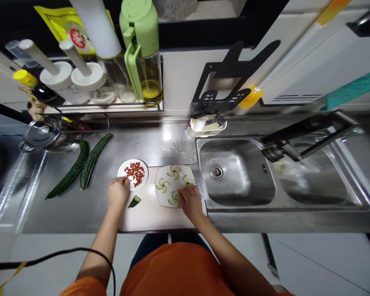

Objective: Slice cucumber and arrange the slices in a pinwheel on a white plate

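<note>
My left hand (119,191) is closed at the left rim of a small round white plate (121,170). Small red pieces (135,172) lie heaped on that plate; what the fingers hold, if anything, is hidden. Over the lower right of a squarish white plate (165,170), my right hand (191,201) has its fingers pinched together, their tips too small to make out. Thin cucumber slices (174,172) lie there in several pinwheel shapes, with red at some centres. A cut cucumber end (135,201) rests on the cutting board (160,222) between my hands.
Two whole cucumbers (94,160) lie on the steel counter at left. A knife blade (200,181) shows beside the squarish plate. The double sink (240,172) and faucet (296,135) are at right. Behind stand an oil bottle (142,53) and seasoning jars (89,78).
</note>
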`<control>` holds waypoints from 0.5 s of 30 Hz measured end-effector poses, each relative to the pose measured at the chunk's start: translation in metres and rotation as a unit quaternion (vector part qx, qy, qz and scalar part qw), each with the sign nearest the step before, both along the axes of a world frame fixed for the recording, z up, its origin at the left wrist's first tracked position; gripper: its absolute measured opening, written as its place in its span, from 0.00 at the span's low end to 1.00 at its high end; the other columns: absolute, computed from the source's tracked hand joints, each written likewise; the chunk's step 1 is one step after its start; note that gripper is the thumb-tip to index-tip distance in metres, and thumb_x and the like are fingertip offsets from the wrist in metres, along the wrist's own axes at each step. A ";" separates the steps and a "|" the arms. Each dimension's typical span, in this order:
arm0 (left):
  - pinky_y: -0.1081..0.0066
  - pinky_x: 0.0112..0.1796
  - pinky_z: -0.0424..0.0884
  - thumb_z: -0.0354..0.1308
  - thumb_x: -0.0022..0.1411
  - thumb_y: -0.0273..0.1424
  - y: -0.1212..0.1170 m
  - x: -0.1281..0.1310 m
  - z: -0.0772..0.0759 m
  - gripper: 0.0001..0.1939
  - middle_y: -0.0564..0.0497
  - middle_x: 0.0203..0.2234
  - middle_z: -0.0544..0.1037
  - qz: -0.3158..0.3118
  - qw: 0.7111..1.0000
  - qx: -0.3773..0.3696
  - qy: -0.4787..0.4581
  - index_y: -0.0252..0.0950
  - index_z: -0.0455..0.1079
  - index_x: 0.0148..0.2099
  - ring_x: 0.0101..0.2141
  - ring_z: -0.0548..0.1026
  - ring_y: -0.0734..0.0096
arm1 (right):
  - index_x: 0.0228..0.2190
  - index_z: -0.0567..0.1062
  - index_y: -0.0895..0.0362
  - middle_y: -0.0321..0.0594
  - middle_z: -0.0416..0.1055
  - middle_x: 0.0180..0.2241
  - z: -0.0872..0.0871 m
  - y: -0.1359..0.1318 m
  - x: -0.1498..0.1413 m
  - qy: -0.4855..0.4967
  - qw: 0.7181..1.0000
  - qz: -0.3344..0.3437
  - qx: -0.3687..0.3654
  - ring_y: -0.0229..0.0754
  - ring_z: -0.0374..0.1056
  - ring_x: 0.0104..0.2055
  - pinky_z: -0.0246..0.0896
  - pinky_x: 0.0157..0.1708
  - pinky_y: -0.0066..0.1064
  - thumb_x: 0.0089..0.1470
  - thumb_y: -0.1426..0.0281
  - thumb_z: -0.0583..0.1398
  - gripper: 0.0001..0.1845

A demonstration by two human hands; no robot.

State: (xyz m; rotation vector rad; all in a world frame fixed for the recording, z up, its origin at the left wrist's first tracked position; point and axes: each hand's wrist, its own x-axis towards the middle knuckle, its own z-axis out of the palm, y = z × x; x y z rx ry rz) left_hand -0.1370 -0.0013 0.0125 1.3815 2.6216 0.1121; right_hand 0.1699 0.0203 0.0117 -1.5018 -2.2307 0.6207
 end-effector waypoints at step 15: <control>0.67 0.43 0.67 0.51 0.58 0.35 -0.008 -0.001 0.000 0.14 0.46 0.32 0.80 -0.025 0.997 0.059 -0.034 0.36 0.77 0.36 0.36 0.75 0.63 | 0.32 0.77 0.54 0.41 0.70 0.30 -0.001 -0.002 0.001 -0.009 1.000 -0.009 -0.008 0.46 0.57 0.41 0.52 0.39 0.35 0.55 0.74 0.57 0.08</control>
